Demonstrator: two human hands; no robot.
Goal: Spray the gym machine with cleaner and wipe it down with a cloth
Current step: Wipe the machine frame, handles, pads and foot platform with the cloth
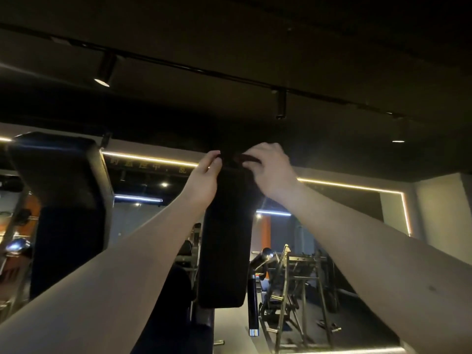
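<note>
A tall black padded back rest (226, 238) of the gym machine stands upright in front of me. Both my arms reach up to its top edge. My left hand (204, 177) and my right hand (268, 172) each pinch an end of a dark cloth (236, 159) that lies across the top of the pad. The cloth is hard to make out in the dim light. No spray bottle is in view.
A second large black pad (66, 200) stands at the left. A padded roller on a chrome-tipped post (255, 290) sits right of the back rest. A metal rack machine (301, 290) fills the lower right. Ceiling track lights (103, 75) hang overhead.
</note>
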